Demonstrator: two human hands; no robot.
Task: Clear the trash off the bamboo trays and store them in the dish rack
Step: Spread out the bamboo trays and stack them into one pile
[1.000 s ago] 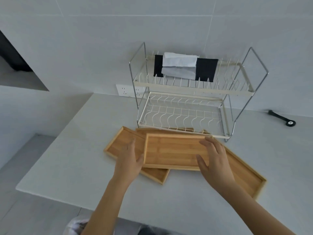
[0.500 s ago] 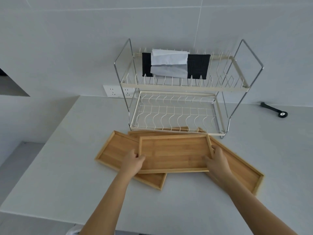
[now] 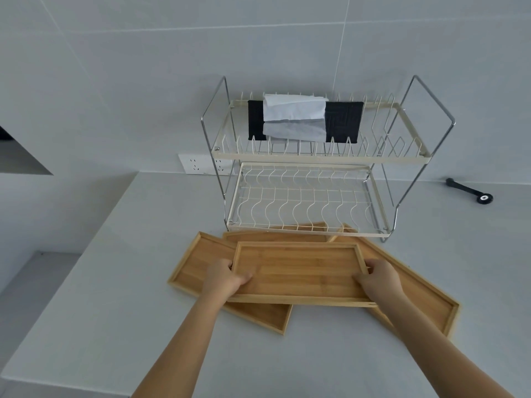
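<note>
A small bamboo tray (image 3: 298, 271) is held level just above the other trays, in front of the dish rack (image 3: 316, 159). My left hand (image 3: 222, 278) grips its left end and my right hand (image 3: 379, 281) grips its right end. Under it lie a left bamboo tray (image 3: 201, 262), a right bamboo tray (image 3: 425, 300) and a rear bamboo tray (image 3: 275, 234) that reaches under the rack's front edge. No trash shows on any tray. The rack's lower wire shelf (image 3: 301, 205) holds nothing.
A black box with white tissue (image 3: 298, 119) lies on the rack's upper shelf. A wall socket (image 3: 201, 165) sits left of the rack. A black tool (image 3: 471, 192) lies at the back right. The white counter's edge (image 3: 57, 285) drops off at the left.
Both hands went from resting on the small tray's ends to gripping them, and the tray has come up off the stack. The view has moved closer to the rack.
</note>
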